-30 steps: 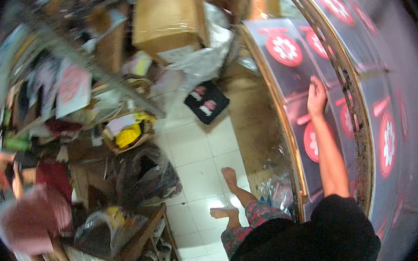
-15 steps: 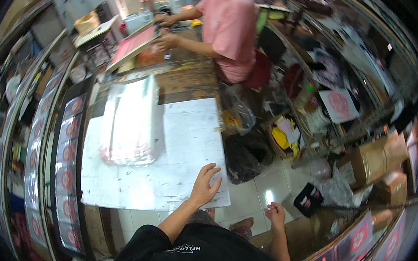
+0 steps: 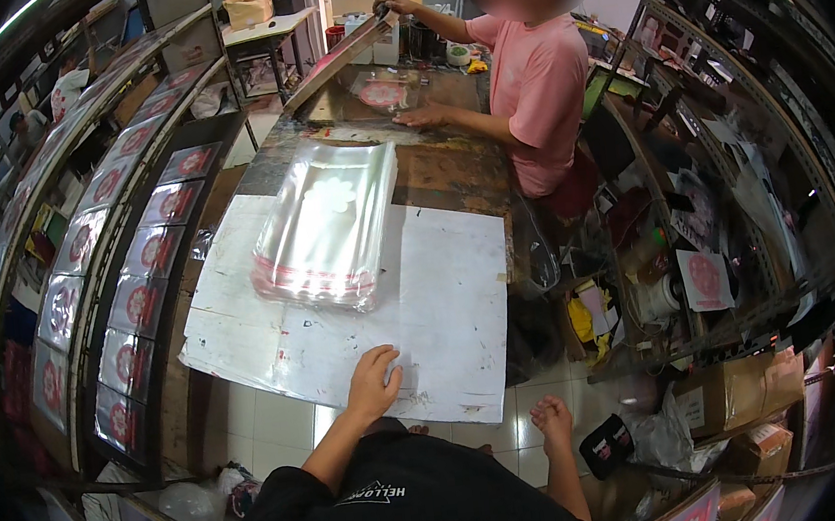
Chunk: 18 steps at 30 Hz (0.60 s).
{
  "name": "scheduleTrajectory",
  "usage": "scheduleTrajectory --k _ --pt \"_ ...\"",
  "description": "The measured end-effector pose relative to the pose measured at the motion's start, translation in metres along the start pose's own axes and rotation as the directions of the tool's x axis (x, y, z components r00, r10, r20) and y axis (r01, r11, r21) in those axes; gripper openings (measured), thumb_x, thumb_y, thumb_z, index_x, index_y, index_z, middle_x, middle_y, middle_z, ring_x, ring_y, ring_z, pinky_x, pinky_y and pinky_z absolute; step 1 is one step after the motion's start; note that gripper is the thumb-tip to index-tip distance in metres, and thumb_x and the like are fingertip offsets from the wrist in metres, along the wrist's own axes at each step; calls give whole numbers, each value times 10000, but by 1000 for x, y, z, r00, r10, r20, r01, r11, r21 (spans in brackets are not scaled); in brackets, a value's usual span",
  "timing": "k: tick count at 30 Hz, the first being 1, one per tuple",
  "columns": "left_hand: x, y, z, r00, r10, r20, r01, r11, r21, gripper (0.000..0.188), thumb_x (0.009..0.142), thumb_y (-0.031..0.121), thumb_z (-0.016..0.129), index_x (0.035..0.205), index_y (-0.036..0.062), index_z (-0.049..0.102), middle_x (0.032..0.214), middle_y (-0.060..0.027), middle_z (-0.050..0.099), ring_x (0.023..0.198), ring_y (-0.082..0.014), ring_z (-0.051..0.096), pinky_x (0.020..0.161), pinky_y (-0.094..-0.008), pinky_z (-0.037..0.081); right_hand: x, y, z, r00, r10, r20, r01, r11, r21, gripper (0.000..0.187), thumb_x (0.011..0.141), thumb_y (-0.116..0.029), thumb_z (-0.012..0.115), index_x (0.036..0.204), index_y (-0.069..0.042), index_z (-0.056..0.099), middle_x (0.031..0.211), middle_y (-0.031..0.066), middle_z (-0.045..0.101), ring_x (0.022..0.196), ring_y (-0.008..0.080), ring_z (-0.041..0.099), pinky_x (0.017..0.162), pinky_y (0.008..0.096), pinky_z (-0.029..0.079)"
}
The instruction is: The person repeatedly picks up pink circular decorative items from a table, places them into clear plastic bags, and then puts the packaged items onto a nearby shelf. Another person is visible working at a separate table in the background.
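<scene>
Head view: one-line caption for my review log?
Left hand flat on the white sheet near a stack of clear bags; right hand hangs free; a co-worker works opposite.

Clear bag stack on table ctr; red-round-label packs on left racks.

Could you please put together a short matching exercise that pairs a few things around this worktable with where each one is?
Things:
1. left hand
2. right hand
3. stack of clear plastic bags
4. person in the pink shirt

Places:
A. at the far end of the table
B. flat on the near edge of the white sheet
C. off the table, over the floor
D. lying mid-table

Pairs: 1-B, 2-C, 3-D, 4-A
</scene>
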<state>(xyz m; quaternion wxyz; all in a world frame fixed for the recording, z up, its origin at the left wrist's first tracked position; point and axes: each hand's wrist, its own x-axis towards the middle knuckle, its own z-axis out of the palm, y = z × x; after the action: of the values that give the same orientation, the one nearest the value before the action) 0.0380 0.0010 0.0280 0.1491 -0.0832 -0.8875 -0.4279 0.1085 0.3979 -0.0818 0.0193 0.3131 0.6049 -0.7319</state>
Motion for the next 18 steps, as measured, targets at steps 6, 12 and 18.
scheduleTrajectory --k 6,12,18 --pt "7 -5 8 999 19 33 -18 999 -28 287 843 127 637 1100 0 637 1193 -172 601 1126 -346 562 975 -415 449 -1 21 -1 999 31 24 -31 1000 5 220 968 -136 574 1174 -63 556 1008 64 633 855 195 668 696 286 540" --pt "49 13 -12 999 -1 -40 -2 997 -75 296 850 103 636 1126 -6 626 1192 -178 598 1128 -366 566 971 -416 460 -17 25 -1 999 36 -3 -36 999 -33 234 974 -136 552 1188 -40 553 1037 78 632 860 202 669 731 301 542" --pt "126 10 -43 963 155 -219 -114 975 190 468 826 86 674 1262 -20 540 1265 -234 527 1164 -392 532 976 -428 457 -23 31 -2 998 32 -49 -33 999 -10 244 977 -102 516 1198 -6 552 1042 91 620 870 205 664 742 304 539"
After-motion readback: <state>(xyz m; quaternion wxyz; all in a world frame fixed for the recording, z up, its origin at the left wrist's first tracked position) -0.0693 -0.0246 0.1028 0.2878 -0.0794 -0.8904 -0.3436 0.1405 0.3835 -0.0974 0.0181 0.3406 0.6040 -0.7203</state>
